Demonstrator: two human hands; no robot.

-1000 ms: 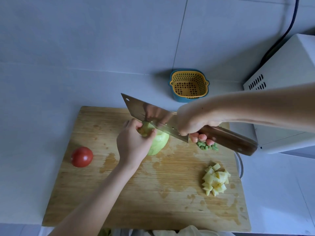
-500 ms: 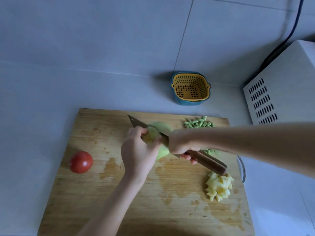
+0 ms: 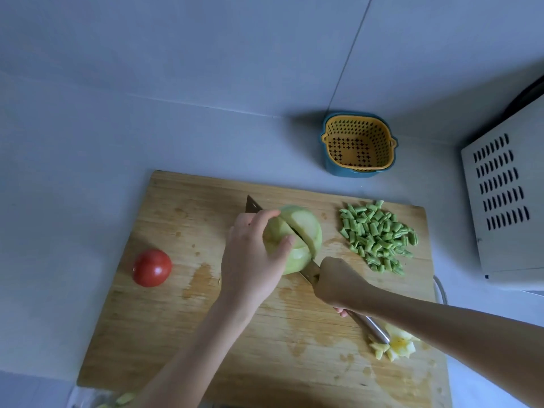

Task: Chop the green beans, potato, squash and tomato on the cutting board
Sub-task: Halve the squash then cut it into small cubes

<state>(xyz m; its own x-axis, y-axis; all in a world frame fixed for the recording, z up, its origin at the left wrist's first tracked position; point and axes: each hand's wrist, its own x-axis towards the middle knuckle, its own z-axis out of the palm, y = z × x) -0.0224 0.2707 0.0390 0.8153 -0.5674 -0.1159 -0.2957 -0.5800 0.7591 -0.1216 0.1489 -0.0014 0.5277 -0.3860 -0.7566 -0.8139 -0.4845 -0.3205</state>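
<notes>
A pale green peeled squash stands in the middle of the wooden cutting board. My left hand grips its left side with thumb and fingers curled round it. My right hand holds the handle of a cleaver, whose blade is sunk deep into the squash, its tip showing behind my left fingers. A whole red tomato lies at the board's left edge. Chopped green beans are piled at the back right. Diced potato lies at the front right, partly under my right forearm.
A yellow strainer basket in a blue bowl stands on the counter behind the board. A white vented appliance is at the right, close to the board's edge. Green peelings show at the bottom left edge.
The cleaver came down from above the squash and has cut into it. My right hand dropped toward the board with it. My left hand kept its hold on the squash.
</notes>
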